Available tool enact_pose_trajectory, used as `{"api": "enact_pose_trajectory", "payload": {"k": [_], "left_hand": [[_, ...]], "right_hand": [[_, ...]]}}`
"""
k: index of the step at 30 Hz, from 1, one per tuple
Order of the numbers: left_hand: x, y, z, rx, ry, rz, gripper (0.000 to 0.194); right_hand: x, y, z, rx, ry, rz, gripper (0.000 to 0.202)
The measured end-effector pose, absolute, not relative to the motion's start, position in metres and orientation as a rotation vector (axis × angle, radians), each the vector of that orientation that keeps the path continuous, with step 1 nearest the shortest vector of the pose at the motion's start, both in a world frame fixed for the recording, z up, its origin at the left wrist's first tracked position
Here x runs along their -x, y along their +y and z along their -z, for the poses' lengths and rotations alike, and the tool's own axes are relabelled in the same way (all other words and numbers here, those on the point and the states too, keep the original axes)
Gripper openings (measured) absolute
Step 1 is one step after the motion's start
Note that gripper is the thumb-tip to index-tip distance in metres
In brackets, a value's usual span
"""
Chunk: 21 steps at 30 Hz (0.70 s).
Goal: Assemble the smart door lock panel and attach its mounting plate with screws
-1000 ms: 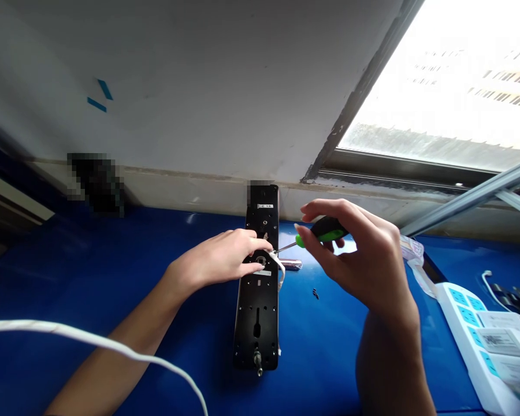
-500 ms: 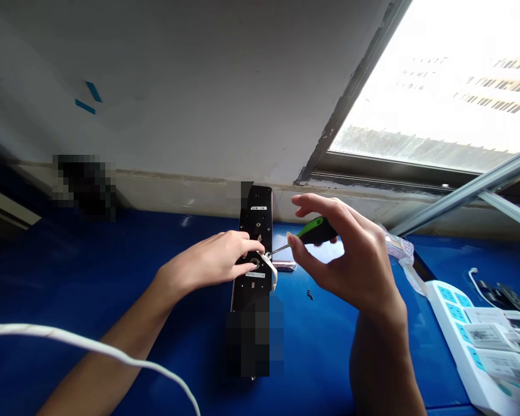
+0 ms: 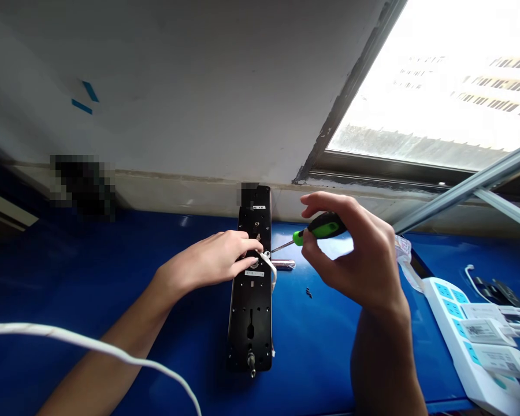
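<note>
A long black metal plate (image 3: 251, 300), perhaps a lock panel, lies on the blue table with holes, small labels and a spindle-like metal part near its lower end. My left hand (image 3: 225, 254) reaches over its middle from the left, thumb and fingertips pinched on a white cable (image 3: 269, 267) that bends over the plate's right edge. My right hand (image 3: 355, 248) grips a screwdriver (image 3: 327, 226) with a black and green handle. Its thin shaft points left, the tip beside the white cable's small eyelet-like end; whether they touch I cannot tell.
Small dark screws (image 3: 309, 293) lie right of the plate, near a thin reddish shiny bar (image 3: 285, 264). A white power strip (image 3: 453, 323) with plugged chargers stands at the right. A thick white cord (image 3: 91, 345) crosses the lower left. The wall (image 3: 177, 190) borders the table's far side.
My right hand has drawn the screwdriver slightly right, and its handle has turned to show more green. The tip sits farther toward the plate's right edge. My left hand has hardly moved.
</note>
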State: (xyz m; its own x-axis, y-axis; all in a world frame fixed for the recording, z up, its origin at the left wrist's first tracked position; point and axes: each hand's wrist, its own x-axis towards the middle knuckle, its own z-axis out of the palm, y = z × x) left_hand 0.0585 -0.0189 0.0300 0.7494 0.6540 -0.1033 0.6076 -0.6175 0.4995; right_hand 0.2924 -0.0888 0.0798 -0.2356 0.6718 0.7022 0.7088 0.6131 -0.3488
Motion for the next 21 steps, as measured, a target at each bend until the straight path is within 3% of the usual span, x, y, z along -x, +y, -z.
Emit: {"api": "enact_pose_trajectory", "payload": {"k": [6, 15, 21], "left_hand": [[-0.066, -0.02, -0.027, -2.464, 0.968, -0.211, 0.032], [-0.074, -0.023, -0.02, -2.496, 0.915, -0.199, 0.021], [-0.073, -0.023, -0.023, -2.494, 0.909, -0.209, 0.025]], "right_hand": [[-0.3, -0.092, -0.084, 1.075, -1.829, 0.075, 0.052], [-0.296, -0.086, -0.078, 1.06, -1.982, -0.018, 0.047], [-0.296, -0.082, -0.076, 1.058, -1.979, 0.026, 0.043]]}}
